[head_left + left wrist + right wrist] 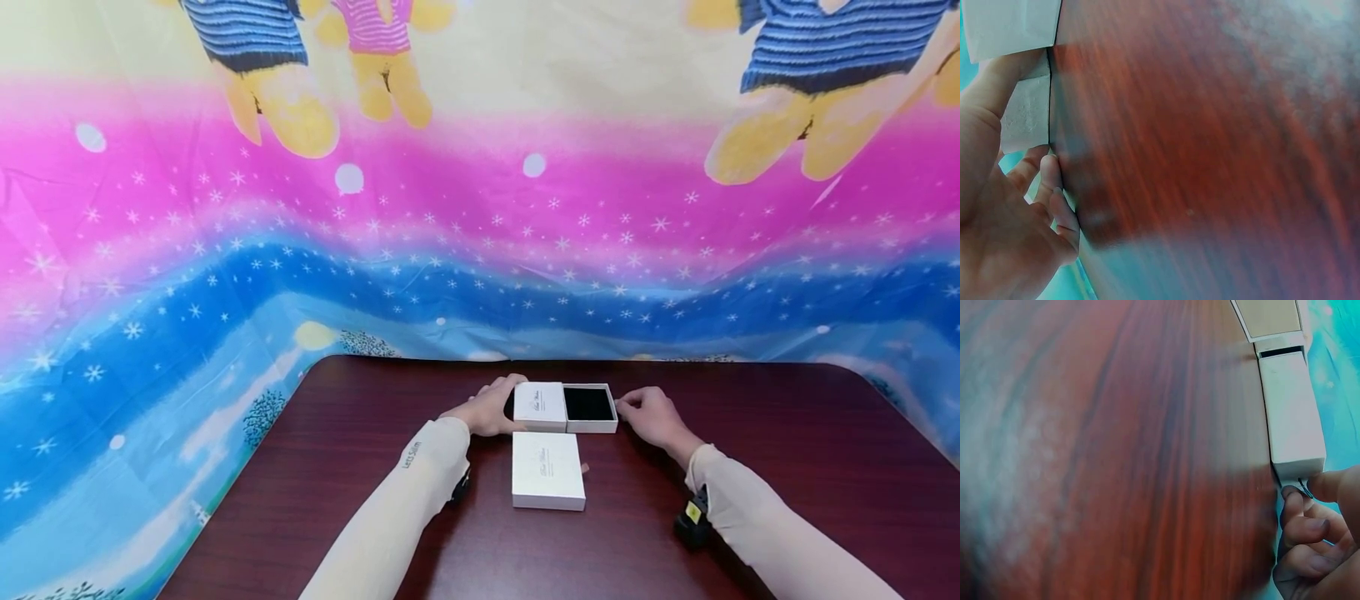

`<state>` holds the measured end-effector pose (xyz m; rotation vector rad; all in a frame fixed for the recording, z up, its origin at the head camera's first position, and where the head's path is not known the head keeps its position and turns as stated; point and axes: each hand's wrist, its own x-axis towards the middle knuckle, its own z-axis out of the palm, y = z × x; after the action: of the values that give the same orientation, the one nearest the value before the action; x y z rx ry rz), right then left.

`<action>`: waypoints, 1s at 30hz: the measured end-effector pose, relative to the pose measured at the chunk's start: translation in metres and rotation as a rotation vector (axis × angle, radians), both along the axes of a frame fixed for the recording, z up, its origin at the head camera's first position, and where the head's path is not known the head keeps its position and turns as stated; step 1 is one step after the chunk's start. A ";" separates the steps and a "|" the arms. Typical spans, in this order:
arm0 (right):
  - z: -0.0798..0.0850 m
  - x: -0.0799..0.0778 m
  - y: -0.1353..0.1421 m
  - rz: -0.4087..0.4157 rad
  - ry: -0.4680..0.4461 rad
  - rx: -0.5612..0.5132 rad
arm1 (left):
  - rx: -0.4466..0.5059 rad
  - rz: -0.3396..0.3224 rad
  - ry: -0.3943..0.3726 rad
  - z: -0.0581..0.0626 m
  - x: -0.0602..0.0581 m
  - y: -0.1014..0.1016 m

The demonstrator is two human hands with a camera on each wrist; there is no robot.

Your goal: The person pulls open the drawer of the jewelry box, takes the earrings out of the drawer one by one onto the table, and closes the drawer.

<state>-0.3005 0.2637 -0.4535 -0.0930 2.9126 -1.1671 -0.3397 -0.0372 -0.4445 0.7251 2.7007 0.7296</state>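
Note:
A white gift box at the far middle of the table has its drawer (591, 427) slid out to the right from its sleeve (538, 404). Black lining (588, 405) covers the drawer's inside. My left hand (487, 408) grips the left end of the sleeve, thumb on the near side and fingers on the far side. At the drawer's right end, my right hand (654, 417) pinches a small pull tab (1304, 487) between thumb and forefinger. A second white box (547, 471), closed, lies nearer to me, with a small ribbon tab (586, 469) on its right side.
The dark red-brown table (360, 517) has a glossy wood grain. Behind it and at its left hangs a printed cloth (480, 250) with snowflakes and bears. A black wrist camera (692, 523) sits on the right sleeve, low over the table.

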 end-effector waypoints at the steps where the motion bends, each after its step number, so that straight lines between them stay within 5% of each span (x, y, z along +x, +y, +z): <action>1: 0.000 0.000 0.000 -0.001 -0.006 -0.005 | 0.000 0.000 0.000 0.000 0.000 0.000; 30: 0.000 0.003 -0.004 -0.032 -0.019 -0.064 | 0.012 0.003 0.002 0.000 0.000 0.000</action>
<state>-0.2976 0.2599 -0.4537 -0.0349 2.8711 -1.2591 -0.3396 -0.0368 -0.4449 0.7249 2.7021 0.7465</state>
